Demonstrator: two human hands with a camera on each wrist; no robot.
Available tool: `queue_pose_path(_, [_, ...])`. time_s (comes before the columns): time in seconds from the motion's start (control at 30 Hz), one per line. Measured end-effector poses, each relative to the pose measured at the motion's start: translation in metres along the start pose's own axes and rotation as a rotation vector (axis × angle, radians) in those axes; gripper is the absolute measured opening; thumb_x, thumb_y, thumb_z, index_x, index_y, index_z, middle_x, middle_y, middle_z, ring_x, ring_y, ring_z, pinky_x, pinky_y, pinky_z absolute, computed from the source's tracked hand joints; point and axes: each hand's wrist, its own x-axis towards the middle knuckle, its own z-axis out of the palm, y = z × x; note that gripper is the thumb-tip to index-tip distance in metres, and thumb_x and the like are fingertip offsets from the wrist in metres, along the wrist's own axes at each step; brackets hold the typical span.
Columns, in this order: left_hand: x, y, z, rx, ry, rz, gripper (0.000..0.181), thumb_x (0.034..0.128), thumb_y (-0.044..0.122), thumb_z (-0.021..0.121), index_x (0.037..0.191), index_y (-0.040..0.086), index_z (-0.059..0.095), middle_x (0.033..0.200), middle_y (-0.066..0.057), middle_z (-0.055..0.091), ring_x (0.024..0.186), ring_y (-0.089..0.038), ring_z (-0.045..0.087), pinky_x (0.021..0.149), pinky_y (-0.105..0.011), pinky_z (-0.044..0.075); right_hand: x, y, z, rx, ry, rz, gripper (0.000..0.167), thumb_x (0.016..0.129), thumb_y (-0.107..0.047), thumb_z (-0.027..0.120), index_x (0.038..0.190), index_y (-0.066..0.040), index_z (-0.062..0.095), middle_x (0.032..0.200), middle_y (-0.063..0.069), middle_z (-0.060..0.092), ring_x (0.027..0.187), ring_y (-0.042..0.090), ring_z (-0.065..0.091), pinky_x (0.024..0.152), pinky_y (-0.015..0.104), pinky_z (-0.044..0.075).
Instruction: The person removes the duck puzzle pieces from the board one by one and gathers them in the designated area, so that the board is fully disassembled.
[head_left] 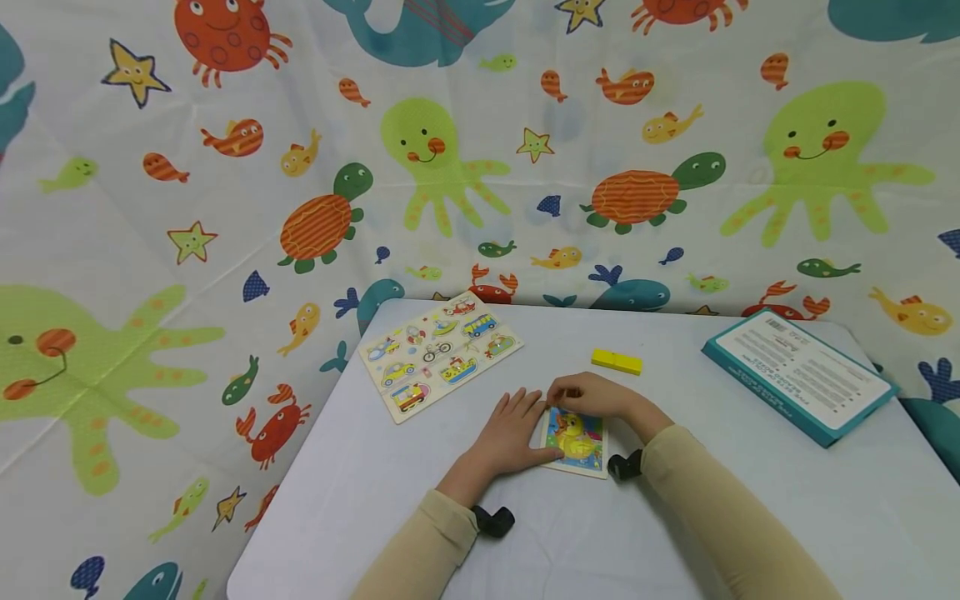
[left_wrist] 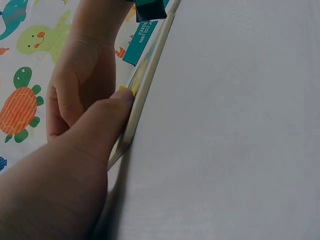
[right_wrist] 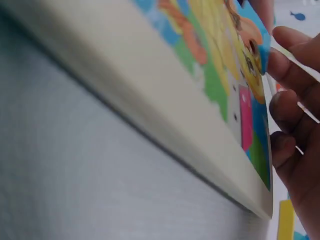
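White tabletop (head_left: 315, 517), sea-creature fabric (head_left: 465, 258) behind. Duck puzzle (head_left: 576, 437) lies face up on the tabletop, between both hands. Left hand (head_left: 513, 433): fingers straight along the duck puzzle's left side, thumb over its left edge; reads as bracing so the board won't slide. Right hand (head_left: 592, 396): fingers curled in at the duck puzzle's far edge; can't tell if they pinch a piece. Coming in from the far edge probably keeps most of the picture visible. Vehicle puzzle board (head_left: 441, 357) left of and beyond the duck puzzle, yellow bar (head_left: 617, 362) just beyond, teal box (head_left: 802, 375) well right; likely parked there to stay out of both arms' way.
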Motion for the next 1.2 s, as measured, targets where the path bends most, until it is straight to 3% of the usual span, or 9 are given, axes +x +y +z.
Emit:
queue_pose_path(0.17, [0.001, 0.000, 0.000, -0.007, 0.002, 0.004, 0.101, 0.0796, 0.089, 0.035, 0.156, 0.022, 0.032, 0.163, 0.001, 0.026, 0.154, -0.025, 0.016, 0.125, -0.051, 0.012, -0.002, 0.000, -0.003, -0.024, -0.023, 0.049, 0.014, 0.099, -0.028, 0.059, 0.109, -0.031, 0.068, 0.104, -0.010, 0.067, 0.091, 0.013, 0.057, 0.089, 0.035, 0.050])
queue_pose_path(0.53, [0.001, -0.001, 0.000, -0.017, 0.002, 0.000, 0.101, 0.0796, 0.089, 0.036, 0.156, 0.023, 0.032, 0.164, 0.002, 0.026, 0.154, -0.025, 0.016, 0.125, -0.051, 0.011, -0.003, -0.002, -0.003, 0.007, -0.039, 0.086, 0.014, 0.097, -0.027, 0.062, 0.107, -0.036, 0.067, 0.096, -0.009, 0.064, 0.092, 0.015, 0.057, 0.087, 0.035, 0.045])
queue_pose_path(0.87, [0.002, -0.001, -0.001, -0.038, 0.018, 0.006, 0.098, 0.0798, 0.088, 0.039, 0.154, 0.024, 0.034, 0.163, 0.002, 0.028, 0.154, -0.025, 0.017, 0.125, -0.051, 0.012, -0.012, -0.002, -0.010, 0.070, 0.003, 0.107, 0.015, 0.100, -0.033, 0.058, 0.111, -0.035, 0.068, 0.114, -0.009, 0.067, 0.096, 0.016, 0.058, 0.089, 0.035, 0.047])
queue_pose_path(1.07, [0.000, 0.002, -0.002, -0.017, 0.017, -0.010, 0.098, 0.0794, 0.088, 0.041, 0.153, 0.023, 0.036, 0.162, 0.002, 0.029, 0.153, -0.025, 0.019, 0.125, -0.050, 0.013, -0.026, 0.004, -0.019, 0.091, 0.074, 0.164, 0.018, 0.099, -0.033, 0.059, 0.114, -0.032, 0.068, 0.120, -0.009, 0.064, 0.104, 0.018, 0.055, 0.095, 0.039, 0.048])
queue_pose_path(1.2, [-0.001, 0.003, -0.002, -0.014, 0.018, -0.020, 0.097, 0.0797, 0.086, 0.043, 0.153, 0.023, 0.036, 0.162, 0.002, 0.029, 0.153, -0.024, 0.019, 0.125, -0.049, 0.013, -0.041, 0.010, -0.028, 0.129, 0.124, 0.175, 0.019, 0.097, -0.035, 0.062, 0.113, -0.027, 0.067, 0.113, -0.004, 0.064, 0.104, 0.021, 0.054, 0.094, 0.040, 0.049])
